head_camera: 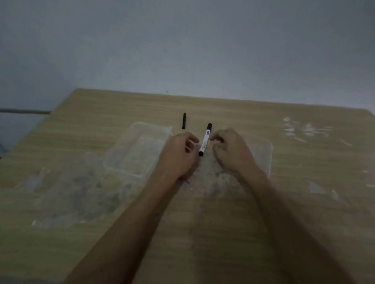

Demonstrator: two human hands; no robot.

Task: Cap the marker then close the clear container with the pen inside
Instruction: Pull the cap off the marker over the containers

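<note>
A white marker (205, 140) with black ends lies slanted on the wooden table (221, 230), between my two hands. Its black cap (184, 120) lies apart, a little farther back and to the left. My left hand (179, 156) sits just left of the marker with loosely curled fingers, and its edge is close to the marker's near end. Just right of the marker is my right hand (229, 152), its fingers bent and holding nothing. One clear plastic piece (136, 150) lies left of my hands and another (264, 154) lies partly under my right hand. Which one is the lid I cannot tell.
The table's far edge meets a plain grey wall (187, 44). Pale smudges and scuff marks (302, 129) cover parts of the tabletop. The table's left edge drops off to a dim floor area (13, 128).
</note>
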